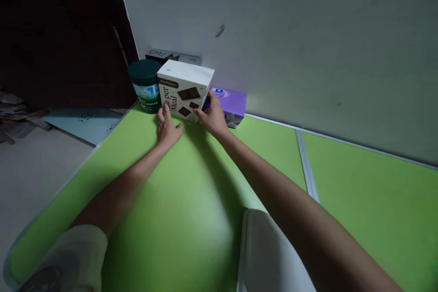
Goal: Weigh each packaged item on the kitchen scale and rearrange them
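The white box (183,89) stands on the green tabletop (171,200) in the upper middle of the frame, with the right hand (215,117) gripping its right edge, thumb on the front. The left hand (167,131) has its fingers at the lower left corner and its thumb spread wide; I cannot tell how firmly they press. Around the box are 3 things: a green tub (147,92) to the left, a purple pack (234,104) to the right and a flat dark box (174,56) behind.
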Demonstrator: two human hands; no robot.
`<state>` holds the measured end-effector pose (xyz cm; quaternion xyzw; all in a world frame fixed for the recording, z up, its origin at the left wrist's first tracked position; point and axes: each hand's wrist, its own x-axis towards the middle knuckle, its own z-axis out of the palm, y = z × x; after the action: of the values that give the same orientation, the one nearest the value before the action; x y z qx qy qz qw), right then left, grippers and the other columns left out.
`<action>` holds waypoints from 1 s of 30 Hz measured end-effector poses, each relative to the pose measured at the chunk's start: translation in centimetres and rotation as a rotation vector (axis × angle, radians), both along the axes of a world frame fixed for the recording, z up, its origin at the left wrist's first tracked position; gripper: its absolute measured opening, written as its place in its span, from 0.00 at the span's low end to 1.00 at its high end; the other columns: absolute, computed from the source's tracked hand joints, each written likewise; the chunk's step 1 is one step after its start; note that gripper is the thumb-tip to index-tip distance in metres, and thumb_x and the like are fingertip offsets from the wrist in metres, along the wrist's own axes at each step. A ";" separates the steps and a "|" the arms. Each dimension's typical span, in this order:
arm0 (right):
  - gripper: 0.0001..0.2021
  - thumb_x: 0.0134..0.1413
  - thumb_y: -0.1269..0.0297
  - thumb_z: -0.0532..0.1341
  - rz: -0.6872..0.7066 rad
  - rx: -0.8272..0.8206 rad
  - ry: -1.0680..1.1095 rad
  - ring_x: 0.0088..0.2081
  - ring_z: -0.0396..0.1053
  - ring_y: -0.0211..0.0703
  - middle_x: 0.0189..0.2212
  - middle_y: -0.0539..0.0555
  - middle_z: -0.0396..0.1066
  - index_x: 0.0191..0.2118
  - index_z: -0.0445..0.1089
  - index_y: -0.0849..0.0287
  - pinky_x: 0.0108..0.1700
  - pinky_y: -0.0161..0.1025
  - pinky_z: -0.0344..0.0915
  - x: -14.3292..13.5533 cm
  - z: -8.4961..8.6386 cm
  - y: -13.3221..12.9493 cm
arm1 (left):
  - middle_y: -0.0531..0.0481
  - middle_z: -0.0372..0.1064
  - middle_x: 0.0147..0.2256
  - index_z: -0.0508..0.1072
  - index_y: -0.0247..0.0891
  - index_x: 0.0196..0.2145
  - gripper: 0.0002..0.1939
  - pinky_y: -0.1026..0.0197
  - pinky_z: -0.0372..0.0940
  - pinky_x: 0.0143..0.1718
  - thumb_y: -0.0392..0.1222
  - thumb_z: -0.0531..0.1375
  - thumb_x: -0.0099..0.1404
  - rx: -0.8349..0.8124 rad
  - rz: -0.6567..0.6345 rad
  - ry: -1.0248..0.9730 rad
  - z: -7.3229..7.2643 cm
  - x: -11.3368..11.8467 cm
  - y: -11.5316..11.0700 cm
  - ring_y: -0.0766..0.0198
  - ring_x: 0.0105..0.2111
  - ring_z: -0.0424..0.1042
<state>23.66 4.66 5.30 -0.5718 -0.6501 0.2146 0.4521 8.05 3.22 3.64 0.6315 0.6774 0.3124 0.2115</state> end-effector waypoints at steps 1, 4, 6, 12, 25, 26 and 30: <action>0.37 0.50 0.65 0.61 -0.035 -0.025 0.023 0.62 0.57 0.63 0.61 0.69 0.56 0.64 0.48 0.65 0.63 0.61 0.56 -0.2 0.4 -0.1 | 0.36 0.39 0.68 0.41 0.42 0.68 0.48 0.41 0.56 0.60 0.35 0.62 0.56 0.008 -0.004 -0.021 -0.1 0.0 0.1 0.38 0.60 0.60; 0.34 0.47 0.67 0.62 -0.081 -0.073 0.089 0.62 0.57 0.62 0.60 0.66 0.58 0.62 0.53 0.63 0.65 0.61 0.53 -0.9 1.5 -0.9 | 0.35 0.38 0.68 0.42 0.43 0.68 0.51 0.37 0.54 0.61 0.34 0.64 0.52 0.028 -0.011 -0.089 -0.5 -0.1 0.3 0.34 0.60 0.59; 0.34 0.48 0.68 0.62 -0.065 -0.074 0.108 0.62 0.58 0.61 0.60 0.65 0.59 0.61 0.54 0.60 0.64 0.62 0.53 -0.9 2.2 -1.9 | 0.35 0.39 0.68 0.43 0.44 0.67 0.52 0.37 0.52 0.61 0.34 0.65 0.51 0.045 -0.015 -0.126 -0.7 -0.2 0.4 0.33 0.61 0.56; 0.24 0.53 0.68 0.59 0.048 -0.182 0.052 0.40 0.74 0.52 0.57 0.66 0.64 0.58 0.62 0.60 0.48 0.59 0.72 1.5 4.8 -9.2 | 0.32 0.40 0.66 0.48 0.39 0.65 0.49 0.38 0.51 0.62 0.32 0.64 0.49 0.096 -0.024 -0.133 -0.5 -0.8 0.4 0.36 0.63 0.54; 0.16 0.56 0.66 0.59 0.087 -0.324 -0.030 0.50 0.73 0.48 0.49 0.57 0.75 0.50 0.71 0.60 0.52 0.47 0.71 16.4 9.5 -33.8 | 0.50 0.71 0.51 0.74 0.53 0.48 0.16 0.44 0.67 0.54 0.45 0.56 0.62 0.088 -1.152 -0.064 8.3 11.9 -17.7 0.50 0.53 0.69; 0.16 0.55 0.66 0.59 0.042 -0.282 0.012 0.50 0.72 0.47 0.48 0.56 0.76 0.50 0.71 0.58 0.53 0.46 0.70 17.9 9.5 -35.1 | 0.51 0.70 0.52 0.73 0.55 0.50 0.18 0.44 0.67 0.54 0.46 0.56 0.63 0.064 -1.246 -0.052 8.9 13.9 -19.3 0.49 0.53 0.69; 0.14 0.52 0.64 0.61 -0.255 -0.109 0.186 0.48 0.74 0.45 0.44 0.54 0.77 0.46 0.72 0.55 0.55 0.47 0.68 24.7 7.1 -40.0 | 0.49 0.66 0.58 0.69 0.54 0.56 0.22 0.46 0.65 0.57 0.45 0.54 0.65 -0.003 -1.551 -0.023 9.6 21.9 -24.6 0.50 0.55 0.68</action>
<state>48.34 -35.31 12.44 -0.6510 -0.5148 0.2423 0.5024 29.93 -21.37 13.26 0.9216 0.0400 0.0805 0.3776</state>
